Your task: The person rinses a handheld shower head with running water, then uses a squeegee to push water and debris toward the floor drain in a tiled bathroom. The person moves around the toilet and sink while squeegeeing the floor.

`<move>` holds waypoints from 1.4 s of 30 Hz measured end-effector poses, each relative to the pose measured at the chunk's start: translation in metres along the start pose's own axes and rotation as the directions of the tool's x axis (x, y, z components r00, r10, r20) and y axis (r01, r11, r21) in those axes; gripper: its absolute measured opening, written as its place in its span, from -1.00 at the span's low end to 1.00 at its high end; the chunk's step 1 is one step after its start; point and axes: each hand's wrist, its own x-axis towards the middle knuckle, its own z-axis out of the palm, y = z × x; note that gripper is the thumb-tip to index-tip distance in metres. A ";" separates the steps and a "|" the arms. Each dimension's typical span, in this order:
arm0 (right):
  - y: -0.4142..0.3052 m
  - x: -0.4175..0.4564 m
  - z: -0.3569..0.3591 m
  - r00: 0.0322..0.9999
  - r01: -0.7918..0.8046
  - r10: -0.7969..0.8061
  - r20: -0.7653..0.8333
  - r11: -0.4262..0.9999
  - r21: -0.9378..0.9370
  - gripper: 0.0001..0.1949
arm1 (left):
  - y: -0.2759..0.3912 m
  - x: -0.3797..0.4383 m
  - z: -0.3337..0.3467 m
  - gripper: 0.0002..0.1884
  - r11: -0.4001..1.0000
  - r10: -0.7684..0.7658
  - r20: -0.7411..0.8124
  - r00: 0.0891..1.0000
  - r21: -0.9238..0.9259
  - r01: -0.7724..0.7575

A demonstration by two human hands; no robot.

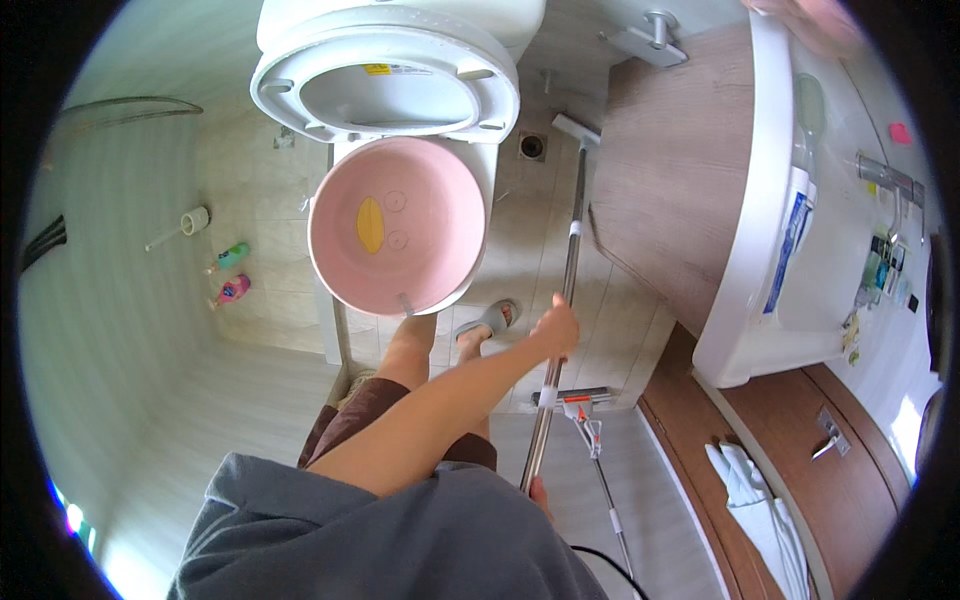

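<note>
My left hand [556, 330] reaches across my body and grips the metal pole of a long-handled floor-cleaning tool [574, 262]. Lower on the same pole, close to my shirt, is my right hand [540, 496], mostly hidden but with fingers wrapped on it. The tool's narrow white head [576, 129] rests on the tiles beside the vanity cabinet [675, 172]; whether it is a brush or a squeegee I cannot tell. A pink plastic basin [427, 274] with a yellow beak design sits on the toilet bowl, under the raised toilet seat [390, 127].
A sponge mop [581, 409] stands right of my pole. Near the cabinet is a floor drain [532, 146]. Two bottles [232, 289] and a toilet brush holder [196, 220] are at the left wall. The sink [739, 300] juts out at right, above a brown door [795, 412].
</note>
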 end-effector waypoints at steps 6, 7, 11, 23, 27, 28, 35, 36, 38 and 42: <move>0.081 -0.027 -0.103 0.964 -0.246 0.262 -0.044 0.943 0.224 -0.46 | 0.032 -0.068 0.067 -0.58 0.958 0.280 -0.106 0.954 -0.032 -0.284; 0.091 -0.029 -0.113 0.959 -0.253 0.275 -0.067 0.939 0.234 -0.46 | 0.036 -0.071 0.080 -0.58 0.962 0.246 -0.136 0.960 -0.091 -0.259; 0.115 -0.030 -0.120 0.975 -0.181 0.173 -0.138 0.982 -0.047 -0.46 | 0.049 -0.104 0.121 -0.72 0.970 0.018 -0.162 0.987 -0.237 -0.056; 0.142 -0.001 -0.189 0.981 -0.101 -0.033 -0.190 0.753 -0.651 -0.45 | 0.103 -0.096 0.223 -0.80 0.908 0.280 0.387 0.879 -0.403 -0.112; 0.130 0.013 -0.208 0.988 -0.064 -0.054 -0.148 0.722 -0.688 -0.44 | 0.106 -0.083 0.185 -0.78 0.577 -0.303 0.292 0.907 -0.702 0.419; 0.128 0.017 -0.211 0.988 -0.054 -0.060 -0.139 0.720 -0.692 -0.44 | 0.104 -0.075 0.179 -0.76 0.576 -0.339 0.251 0.907 -0.707 0.411; 0.129 0.040 -0.225 0.974 0.031 -0.193 -0.117 0.626 -0.779 -0.46 | 0.067 -0.054 0.142 -0.72 0.945 0.321 0.052 0.946 0.043 -0.323; 0.131 0.039 -0.232 0.970 0.037 -0.212 -0.115 0.604 -0.796 -0.46 | 0.069 -0.055 0.170 -0.74 0.969 0.159 -0.025 0.987 -0.188 -0.161; 0.140 0.036 -0.242 0.964 0.051 -0.237 -0.120 0.610 -0.791 -0.47 | 0.088 -0.066 0.201 -0.77 0.936 0.053 -0.141 0.989 -0.337 -0.098; 0.121 0.040 -0.229 0.925 0.223 -0.372 -0.084 0.707 -0.671 -0.51 | 0.095 -0.079 0.181 -0.78 0.960 0.267 -0.303 0.915 -0.004 -0.281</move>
